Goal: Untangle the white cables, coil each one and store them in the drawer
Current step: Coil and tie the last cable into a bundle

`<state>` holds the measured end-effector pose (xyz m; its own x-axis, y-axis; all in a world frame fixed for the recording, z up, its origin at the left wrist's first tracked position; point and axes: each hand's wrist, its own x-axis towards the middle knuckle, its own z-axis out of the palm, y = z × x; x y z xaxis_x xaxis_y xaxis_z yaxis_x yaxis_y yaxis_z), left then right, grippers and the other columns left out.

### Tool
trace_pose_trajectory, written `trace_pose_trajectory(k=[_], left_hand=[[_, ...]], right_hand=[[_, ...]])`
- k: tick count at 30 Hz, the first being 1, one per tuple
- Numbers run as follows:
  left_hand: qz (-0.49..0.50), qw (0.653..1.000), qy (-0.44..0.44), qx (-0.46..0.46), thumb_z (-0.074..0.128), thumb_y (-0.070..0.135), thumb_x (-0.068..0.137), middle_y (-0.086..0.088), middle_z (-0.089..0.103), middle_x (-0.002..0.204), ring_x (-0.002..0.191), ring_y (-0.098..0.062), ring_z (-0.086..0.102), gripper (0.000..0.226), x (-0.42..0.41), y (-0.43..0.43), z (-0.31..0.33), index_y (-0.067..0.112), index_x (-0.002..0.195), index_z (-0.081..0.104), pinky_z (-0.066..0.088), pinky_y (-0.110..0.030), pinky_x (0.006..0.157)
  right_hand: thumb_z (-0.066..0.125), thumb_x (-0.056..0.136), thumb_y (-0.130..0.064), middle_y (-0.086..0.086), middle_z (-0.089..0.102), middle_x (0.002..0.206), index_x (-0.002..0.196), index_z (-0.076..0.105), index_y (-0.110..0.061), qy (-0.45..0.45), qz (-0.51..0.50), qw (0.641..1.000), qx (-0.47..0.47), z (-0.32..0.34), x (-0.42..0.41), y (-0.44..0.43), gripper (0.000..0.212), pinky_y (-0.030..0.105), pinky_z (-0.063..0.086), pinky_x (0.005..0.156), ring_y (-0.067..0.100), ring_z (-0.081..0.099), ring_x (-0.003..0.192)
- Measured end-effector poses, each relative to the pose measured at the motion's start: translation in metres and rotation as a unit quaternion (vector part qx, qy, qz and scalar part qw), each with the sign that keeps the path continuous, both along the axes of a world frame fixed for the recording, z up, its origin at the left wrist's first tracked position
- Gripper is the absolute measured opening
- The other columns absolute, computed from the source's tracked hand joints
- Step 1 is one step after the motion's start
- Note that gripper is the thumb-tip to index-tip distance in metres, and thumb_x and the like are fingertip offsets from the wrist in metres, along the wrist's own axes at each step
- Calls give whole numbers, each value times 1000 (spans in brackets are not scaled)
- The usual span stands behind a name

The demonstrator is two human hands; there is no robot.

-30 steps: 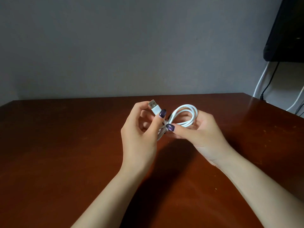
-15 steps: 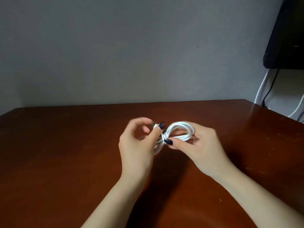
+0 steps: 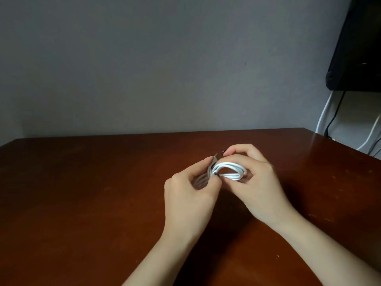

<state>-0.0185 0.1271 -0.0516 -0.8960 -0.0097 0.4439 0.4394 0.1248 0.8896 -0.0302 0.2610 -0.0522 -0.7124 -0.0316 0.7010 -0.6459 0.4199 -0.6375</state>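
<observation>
A white cable (image 3: 229,171) is wound into a small coil of several loops and held just above the brown wooden table (image 3: 82,203). My right hand (image 3: 259,182) curls round the coil's right side, its fingers arched over the top. My left hand (image 3: 191,195) pinches the coil's left end, where the plug end (image 3: 214,159) sticks up blurred between both hands. No drawer is in view, and I see no other cable on the table.
A grey wall stands behind the table. A black device (image 3: 354,48) hangs at the upper right, with white and black cords (image 3: 327,118) running down past the table's right corner.
Both hands have sunk lower and come closer together. The plug end, earlier held up by my left hand, now lies down by the coil's left end. My right fingers have closed over the coil.
</observation>
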Motion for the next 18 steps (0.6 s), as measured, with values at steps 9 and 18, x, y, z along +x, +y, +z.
trace_pose_trajectory(k=[9,18], left_hand=[[62,995,79,-12,67,13,84,16,73,84,82,5,66,18,-3,1,-2,22,96,76,50,-11,74],[98,994,40,11,72,11,81,14,71,69,67,1,67,13,-12,-6,-5,24,84,76,52,-14,62]], right_hand=[[67,66,-8,-14,59,94,85,69,-26,-34,23,998,-47,2,6,-7,27,18,51,72,6,63,87],[60,88,1,3,71,104,112,64,-12,-243,124,932,-238,3,11,-18,28,33,58,78,23,70,92]])
